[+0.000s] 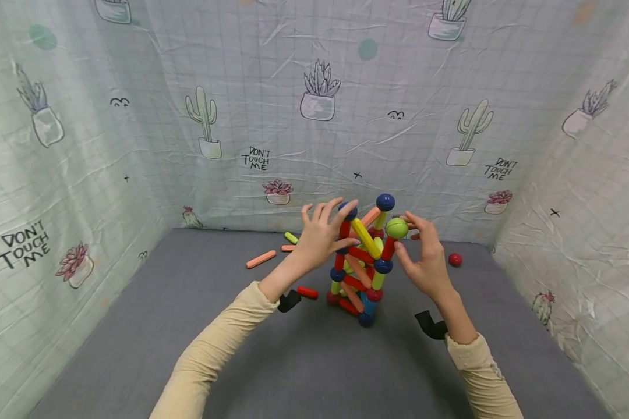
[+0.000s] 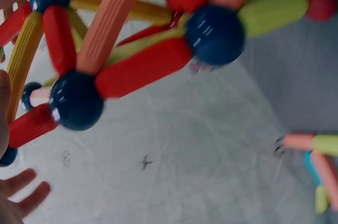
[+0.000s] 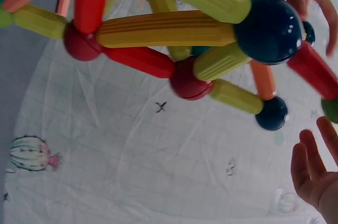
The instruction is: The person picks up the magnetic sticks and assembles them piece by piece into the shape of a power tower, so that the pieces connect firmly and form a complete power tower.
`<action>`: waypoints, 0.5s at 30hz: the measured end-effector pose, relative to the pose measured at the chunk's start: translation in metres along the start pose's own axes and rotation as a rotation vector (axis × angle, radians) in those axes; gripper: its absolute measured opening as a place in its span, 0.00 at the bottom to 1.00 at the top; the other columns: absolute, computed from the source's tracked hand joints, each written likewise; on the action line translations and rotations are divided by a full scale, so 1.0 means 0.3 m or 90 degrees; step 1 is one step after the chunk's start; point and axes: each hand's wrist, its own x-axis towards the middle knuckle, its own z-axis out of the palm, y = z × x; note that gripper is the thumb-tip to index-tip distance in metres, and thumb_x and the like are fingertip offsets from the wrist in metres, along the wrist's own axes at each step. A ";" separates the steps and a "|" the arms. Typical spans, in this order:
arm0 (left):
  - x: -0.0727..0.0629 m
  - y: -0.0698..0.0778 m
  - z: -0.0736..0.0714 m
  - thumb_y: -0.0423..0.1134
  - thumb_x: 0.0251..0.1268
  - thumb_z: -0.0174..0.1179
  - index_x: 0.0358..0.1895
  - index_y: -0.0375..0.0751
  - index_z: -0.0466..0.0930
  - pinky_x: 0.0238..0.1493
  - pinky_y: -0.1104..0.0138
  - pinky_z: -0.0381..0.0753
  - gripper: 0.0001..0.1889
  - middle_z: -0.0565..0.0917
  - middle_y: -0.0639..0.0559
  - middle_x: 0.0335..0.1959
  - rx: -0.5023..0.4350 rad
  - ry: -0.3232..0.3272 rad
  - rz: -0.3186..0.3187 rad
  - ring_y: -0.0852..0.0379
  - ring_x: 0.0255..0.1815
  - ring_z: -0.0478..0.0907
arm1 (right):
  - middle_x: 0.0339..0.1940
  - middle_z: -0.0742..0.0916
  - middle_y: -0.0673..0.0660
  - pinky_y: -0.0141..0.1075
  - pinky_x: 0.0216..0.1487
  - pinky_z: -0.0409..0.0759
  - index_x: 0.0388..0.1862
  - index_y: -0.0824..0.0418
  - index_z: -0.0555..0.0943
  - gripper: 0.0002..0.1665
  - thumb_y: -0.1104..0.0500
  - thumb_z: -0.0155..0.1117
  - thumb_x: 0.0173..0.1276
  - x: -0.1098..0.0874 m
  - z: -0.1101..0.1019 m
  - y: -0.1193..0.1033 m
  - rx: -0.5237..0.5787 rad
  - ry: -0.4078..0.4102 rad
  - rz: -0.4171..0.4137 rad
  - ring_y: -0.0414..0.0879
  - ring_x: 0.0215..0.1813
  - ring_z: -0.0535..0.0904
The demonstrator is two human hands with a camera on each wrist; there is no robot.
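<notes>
A tower [image 1: 367, 237] of coloured rods and balls stands on the grey table. My left hand [image 1: 317, 235] is at its upper left, fingers spread beside a dark blue ball [image 1: 347, 210], thumb close to the red rod below. In the left wrist view, loose fingertips [image 2: 31, 192] stand apart from the frame. My right hand [image 1: 427, 256] is at the right, relaxed fingertips right at a green ball [image 1: 396, 228] that tops a red rod [image 1: 388, 249]. The right wrist view has those fingers [image 3: 311, 163] just beneath the green ball [image 3: 330, 109]. Another dark blue ball [image 1: 385, 202] caps the back corner.
Left of the tower lie a salmon rod [image 1: 261, 259], a red rod [image 1: 307, 293] and a yellow-green rod [image 1: 291, 238]. A red ball [image 1: 455, 259] lies at the right. Cactus-print cloth [image 1: 314, 145] hangs behind and along both sides of the table.
</notes>
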 end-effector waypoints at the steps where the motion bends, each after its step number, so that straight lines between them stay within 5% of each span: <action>1: -0.013 0.001 0.005 0.57 0.47 0.61 0.66 0.53 0.51 0.52 0.47 0.58 0.42 0.74 0.47 0.52 -0.042 0.002 -0.028 0.49 0.49 0.70 | 0.51 0.75 0.67 0.29 0.44 0.69 0.59 0.70 0.65 0.34 0.75 0.58 0.49 -0.002 0.001 0.010 0.019 0.000 0.008 0.49 0.49 0.71; 5: -0.063 0.007 0.022 0.49 0.45 0.66 0.66 0.44 0.45 0.47 0.51 0.60 0.47 0.78 0.48 0.42 -0.194 0.029 -0.114 0.51 0.40 0.73 | 0.52 0.74 0.70 0.24 0.46 0.69 0.61 0.72 0.63 0.30 0.77 0.50 0.57 -0.007 0.012 0.065 0.140 -0.011 0.099 0.36 0.52 0.70; 9: -0.086 0.009 0.040 0.47 0.44 0.67 0.64 0.38 0.50 0.44 0.54 0.60 0.45 0.79 0.47 0.41 -0.245 0.036 -0.148 0.52 0.39 0.74 | 0.56 0.71 0.71 0.20 0.47 0.67 0.62 0.73 0.61 0.22 0.70 0.40 0.69 0.003 0.033 0.110 0.261 -0.060 0.248 0.29 0.51 0.69; 15: -0.105 0.009 0.072 0.48 0.48 0.64 0.55 0.38 0.65 0.41 0.59 0.60 0.31 0.81 0.50 0.38 -0.248 -0.019 -0.197 0.52 0.38 0.76 | 0.48 0.77 0.43 0.23 0.46 0.70 0.55 0.60 0.71 0.17 0.58 0.40 0.72 -0.007 0.067 0.178 0.334 -0.162 0.355 0.29 0.48 0.71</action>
